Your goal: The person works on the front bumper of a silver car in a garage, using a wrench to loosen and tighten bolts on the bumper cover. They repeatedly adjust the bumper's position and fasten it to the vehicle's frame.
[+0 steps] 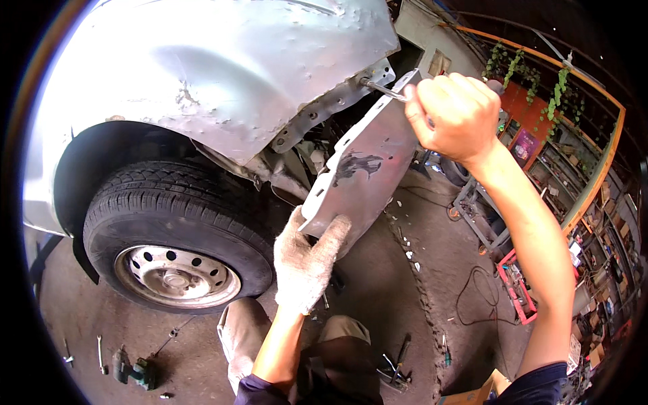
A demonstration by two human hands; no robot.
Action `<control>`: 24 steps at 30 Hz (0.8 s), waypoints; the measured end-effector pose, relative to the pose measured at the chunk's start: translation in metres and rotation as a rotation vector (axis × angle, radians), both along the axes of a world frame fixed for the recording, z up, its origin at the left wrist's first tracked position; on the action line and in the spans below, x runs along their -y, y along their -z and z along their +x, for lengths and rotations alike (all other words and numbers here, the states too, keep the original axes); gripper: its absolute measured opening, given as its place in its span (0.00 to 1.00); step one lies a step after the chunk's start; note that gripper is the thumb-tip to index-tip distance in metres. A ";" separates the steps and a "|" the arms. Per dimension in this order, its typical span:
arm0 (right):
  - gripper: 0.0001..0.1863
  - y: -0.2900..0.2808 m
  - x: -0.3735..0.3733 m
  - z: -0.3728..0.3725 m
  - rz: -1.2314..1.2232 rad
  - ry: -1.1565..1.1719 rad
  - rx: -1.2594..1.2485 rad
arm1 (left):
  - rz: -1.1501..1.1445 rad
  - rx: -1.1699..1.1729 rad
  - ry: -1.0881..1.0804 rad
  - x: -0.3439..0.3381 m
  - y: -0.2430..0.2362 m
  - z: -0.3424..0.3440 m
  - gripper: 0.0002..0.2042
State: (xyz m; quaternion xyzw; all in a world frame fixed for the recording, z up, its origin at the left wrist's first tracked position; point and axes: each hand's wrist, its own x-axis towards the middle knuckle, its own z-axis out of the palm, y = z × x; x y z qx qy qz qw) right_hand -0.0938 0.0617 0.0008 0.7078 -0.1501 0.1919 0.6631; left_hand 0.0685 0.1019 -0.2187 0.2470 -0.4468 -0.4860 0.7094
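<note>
My left hand [307, 263], in a whitish knit glove, grips the lower end of a grey metal body panel [388, 158] with its thumb on the outer face. The panel stands tilted, with slots along its flange and a dark scuffed patch. My bare right hand [455, 118] is closed in a fist round a socket tool [385, 90]. The tool's metal shaft points left over the panel's upper end, and its tip meets the holed flange [327, 111] at the edge of the silver fender [270, 67]. My fist hides most of its handle.
A tyre on a steel wheel [177, 275] stands left of my knees. On the floor lie a wrench [101, 354], a green power tool [135, 368], pliers [399, 364] and a screwdriver [446, 351]. At right are a red tray [516, 287], a cable [472, 297] and cluttered shelves [574, 162].
</note>
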 end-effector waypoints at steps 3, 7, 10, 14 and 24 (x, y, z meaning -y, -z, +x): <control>0.12 0.003 0.003 0.003 -0.033 -0.033 0.059 | -0.012 0.039 -0.021 -0.001 0.000 0.001 0.17; 0.12 0.005 0.004 0.008 -0.025 -0.038 0.101 | -0.013 0.050 -0.059 0.004 0.006 -0.001 0.17; 0.11 0.006 0.003 0.008 -0.003 -0.016 0.129 | -0.004 0.055 -0.057 0.002 0.002 0.000 0.17; 0.09 0.009 -0.002 0.009 0.026 0.037 0.169 | -0.001 0.011 -0.033 0.004 0.006 -0.005 0.18; 0.10 0.012 -0.004 0.008 0.021 0.004 0.141 | 0.016 -0.011 0.040 0.000 -0.001 0.002 0.20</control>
